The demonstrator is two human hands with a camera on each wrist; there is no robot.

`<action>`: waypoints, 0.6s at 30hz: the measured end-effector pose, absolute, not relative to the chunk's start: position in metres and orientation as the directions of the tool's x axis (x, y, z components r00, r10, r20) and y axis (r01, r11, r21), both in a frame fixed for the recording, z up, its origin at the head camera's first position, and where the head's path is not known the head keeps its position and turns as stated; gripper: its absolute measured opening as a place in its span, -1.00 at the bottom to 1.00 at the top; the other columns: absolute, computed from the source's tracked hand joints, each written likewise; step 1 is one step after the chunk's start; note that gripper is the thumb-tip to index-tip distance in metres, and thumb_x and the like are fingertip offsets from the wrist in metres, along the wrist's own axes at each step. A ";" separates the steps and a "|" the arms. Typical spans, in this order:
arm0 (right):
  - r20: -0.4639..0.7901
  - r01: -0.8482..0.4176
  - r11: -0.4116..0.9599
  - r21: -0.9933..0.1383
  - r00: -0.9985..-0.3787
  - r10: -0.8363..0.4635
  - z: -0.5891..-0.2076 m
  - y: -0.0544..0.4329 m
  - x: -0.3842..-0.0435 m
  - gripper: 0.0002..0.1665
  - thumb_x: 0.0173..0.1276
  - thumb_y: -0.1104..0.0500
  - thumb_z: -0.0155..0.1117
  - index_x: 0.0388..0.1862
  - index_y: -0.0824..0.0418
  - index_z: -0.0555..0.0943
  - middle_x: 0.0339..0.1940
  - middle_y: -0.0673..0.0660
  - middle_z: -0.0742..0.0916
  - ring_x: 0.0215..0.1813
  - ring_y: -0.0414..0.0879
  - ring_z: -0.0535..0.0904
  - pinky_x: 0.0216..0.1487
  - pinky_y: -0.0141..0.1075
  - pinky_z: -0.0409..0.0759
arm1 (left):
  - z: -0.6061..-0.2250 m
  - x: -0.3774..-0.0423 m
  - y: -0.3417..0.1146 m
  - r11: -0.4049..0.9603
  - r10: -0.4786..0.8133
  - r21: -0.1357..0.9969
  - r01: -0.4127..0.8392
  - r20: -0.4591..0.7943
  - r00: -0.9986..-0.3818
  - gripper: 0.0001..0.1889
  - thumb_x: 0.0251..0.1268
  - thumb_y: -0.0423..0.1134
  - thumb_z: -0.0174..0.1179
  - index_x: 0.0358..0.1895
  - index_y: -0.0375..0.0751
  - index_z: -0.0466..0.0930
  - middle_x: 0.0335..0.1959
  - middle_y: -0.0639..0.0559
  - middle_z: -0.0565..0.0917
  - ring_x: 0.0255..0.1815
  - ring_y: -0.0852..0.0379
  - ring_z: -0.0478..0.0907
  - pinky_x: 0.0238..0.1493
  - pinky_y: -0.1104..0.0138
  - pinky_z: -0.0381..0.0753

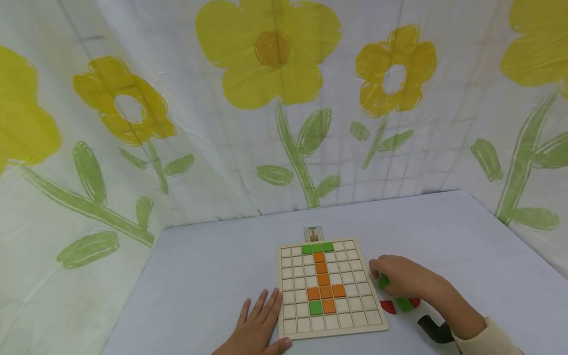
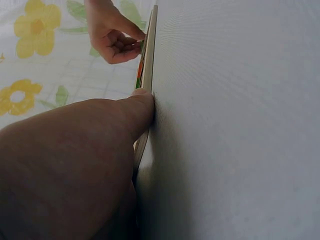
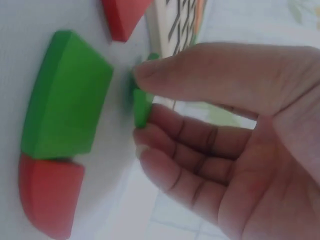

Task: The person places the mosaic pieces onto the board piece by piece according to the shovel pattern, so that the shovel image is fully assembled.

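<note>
A wooden grid board (image 1: 303, 325) lies on the table, with green tiles (image 1: 317, 248) in its far row and orange tiles (image 1: 324, 279) running down the middle. One more green tile (image 1: 315, 308) sits beside the lowest orange one. My left hand (image 1: 257, 323) rests at the board's left edge, fingers straight, its thumb at the near corner; the left wrist view shows that thumb (image 2: 142, 107) against the board's side. Just off the right edge, my right hand (image 1: 406, 276) pinches a small green tile (image 3: 142, 107) between thumb and curled fingers.
Right of the board lie red pieces (image 1: 388, 307), a larger green block (image 3: 67, 100) and a black curved piece (image 1: 435, 330), partly behind the right wrist. A small picture card (image 1: 314, 232) lies beyond the far edge. A flowered curtain (image 1: 222, 148) hangs behind the table.
</note>
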State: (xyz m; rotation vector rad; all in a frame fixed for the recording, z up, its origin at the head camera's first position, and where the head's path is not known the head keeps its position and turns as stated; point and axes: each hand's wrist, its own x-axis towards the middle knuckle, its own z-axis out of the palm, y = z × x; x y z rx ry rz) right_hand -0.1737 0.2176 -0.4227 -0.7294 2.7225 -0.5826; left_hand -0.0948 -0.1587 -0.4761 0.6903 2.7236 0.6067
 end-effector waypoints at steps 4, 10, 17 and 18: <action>-0.127 -0.459 0.738 -0.495 -0.802 -0.584 -0.423 0.215 -0.173 -0.60 0.02 0.46 0.46 -0.40 0.01 0.54 -0.45 -0.11 0.50 -0.40 -0.20 0.37 -0.40 -0.32 0.43 | -0.477 -0.094 -0.159 0.805 0.501 0.447 0.392 -0.156 -0.851 -0.03 0.43 0.39 -0.11 0.62 -0.27 -0.08 0.64 -0.12 -0.04 0.61 -0.23 -0.20 0.38 -0.33 -0.31; -0.089 -0.526 0.645 -0.555 -0.733 -0.674 -0.422 0.205 -0.171 -0.66 0.08 0.42 0.44 -0.47 -0.03 0.58 -0.42 -0.18 0.53 -0.36 -0.27 0.41 -0.32 -0.34 0.50 | -0.476 -0.096 -0.159 0.809 0.501 0.432 0.398 -0.153 -0.852 -0.03 0.43 0.40 -0.13 0.62 -0.26 -0.09 0.64 -0.12 -0.05 0.61 -0.24 -0.19 0.38 -0.33 -0.29; -0.019 -0.631 0.575 -0.521 -0.665 -0.747 -0.425 0.192 -0.168 -0.70 0.11 0.35 0.49 -0.46 -0.06 0.63 -0.40 -0.27 0.52 -0.35 -0.34 0.41 -0.28 -0.41 0.51 | -0.477 -0.096 -0.158 0.817 0.498 0.418 0.398 -0.162 -0.852 -0.02 0.43 0.42 -0.15 0.62 -0.28 -0.08 0.64 -0.13 -0.05 0.61 -0.24 -0.19 0.38 -0.34 -0.28; -0.001 -0.647 0.563 -0.514 -0.656 -0.755 -0.427 0.190 -0.167 -0.71 0.11 0.34 0.50 -0.45 -0.05 0.64 -0.40 -0.28 0.52 -0.35 -0.35 0.41 -0.29 -0.41 0.51 | -0.477 -0.096 -0.158 0.818 0.498 0.416 0.398 -0.162 -0.852 -0.02 0.43 0.42 -0.15 0.62 -0.28 -0.08 0.64 -0.13 -0.05 0.61 -0.24 -0.18 0.38 -0.34 -0.27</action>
